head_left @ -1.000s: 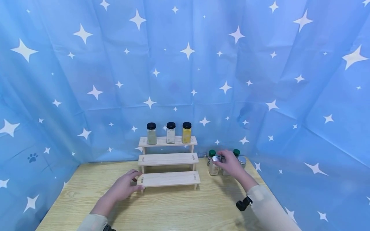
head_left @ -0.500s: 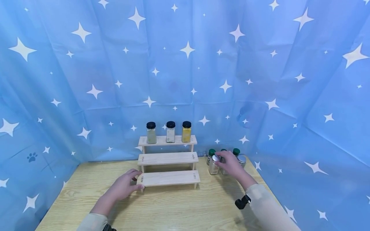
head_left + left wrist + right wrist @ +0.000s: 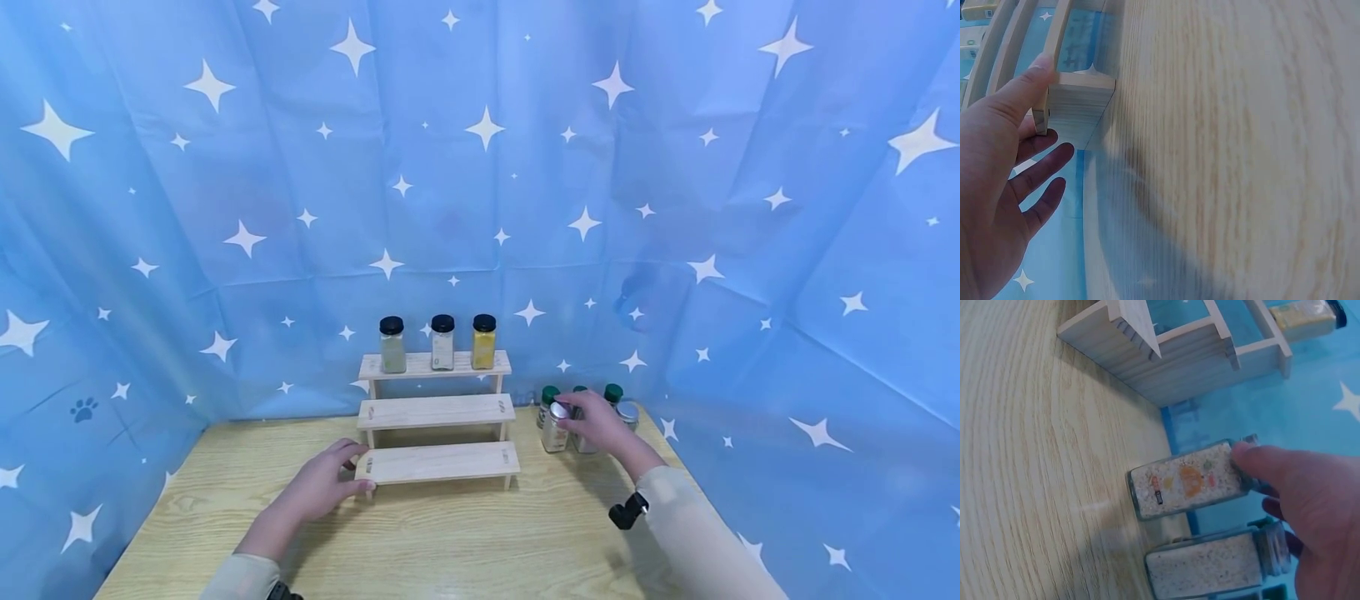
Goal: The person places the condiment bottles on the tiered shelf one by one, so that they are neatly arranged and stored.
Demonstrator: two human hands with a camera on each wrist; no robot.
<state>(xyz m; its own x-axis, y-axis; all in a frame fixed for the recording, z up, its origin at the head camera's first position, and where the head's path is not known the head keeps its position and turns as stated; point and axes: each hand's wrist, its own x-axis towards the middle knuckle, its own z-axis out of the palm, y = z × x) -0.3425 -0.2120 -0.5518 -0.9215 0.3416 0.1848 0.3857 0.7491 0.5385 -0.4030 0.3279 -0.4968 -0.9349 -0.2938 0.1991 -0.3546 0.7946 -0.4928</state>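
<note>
Backdrop: Blue star-printed cloth [image 3: 450, 208] hangs around the far edges and sides of your wood-grain worktop [image 3: 465, 542].
Stepped rack: The three-tier wooden rack [image 3: 437, 463] stands on the worktop with its low step towards you, probably so that each row shows over the one in front.
Black-lidded jars: Three of these jars [image 3: 442, 350] stand upright on the top step, spaced apart (the yellow one is easiest to pick out), which likely leaves finger room between them.
Left hand: Your left hand [image 3: 322, 483] pinches the end of the lowest step, thumb over its front edge and forefinger behind; the other fingers spread free. It looks like a steadying hold.
Right hand: Your right hand [image 3: 600, 425] has its fingers clamped on the pale jar, thumb at the shoulder by the lid, seemingly for a grip from above that avoids the crowd.
Pale jar: This grainy-filled jar [image 3: 1188, 481] is right of the rack, near upright; whether its base touches the worktop is hard to tell.
Neighbours: A second silver-lidded jar [image 3: 1207, 565] sits just beside it, with green-lidded jars [image 3: 550, 395] behind, partly hidden by your hand.
</note>
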